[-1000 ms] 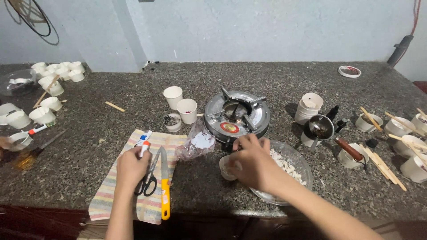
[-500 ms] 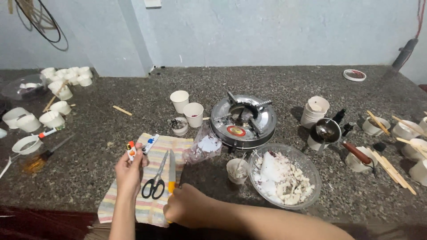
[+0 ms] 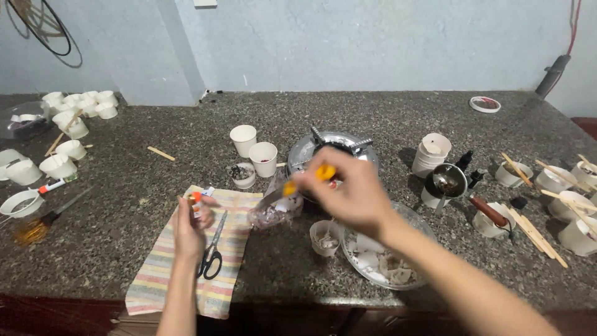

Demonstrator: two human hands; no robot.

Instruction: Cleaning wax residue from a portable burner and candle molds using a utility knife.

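Left hand: the left hand (image 3: 189, 231) is being held above the striped cloth (image 3: 163, 279), its fingers pinched on a small tube with an orange cap (image 3: 195, 200).
Right hand: the right hand (image 3: 349, 194) is being held in the air just in front of the gas burner (image 3: 333, 151), its fingers closed around the yellow handle of a knife (image 3: 297, 183), blurred, with the blade pointed left toward a clear plastic bag (image 3: 273, 208).
Scissors: black-handled scissors (image 3: 211, 249) are being left on the cloth, just right of the left hand.
Bowl: a glass bowl of white chunks (image 3: 380, 261) is being partly covered by the right forearm.
Cup: a small paper cup (image 3: 324, 237) is being kept touching the bowl's left side on the desk (image 3: 398, 112).
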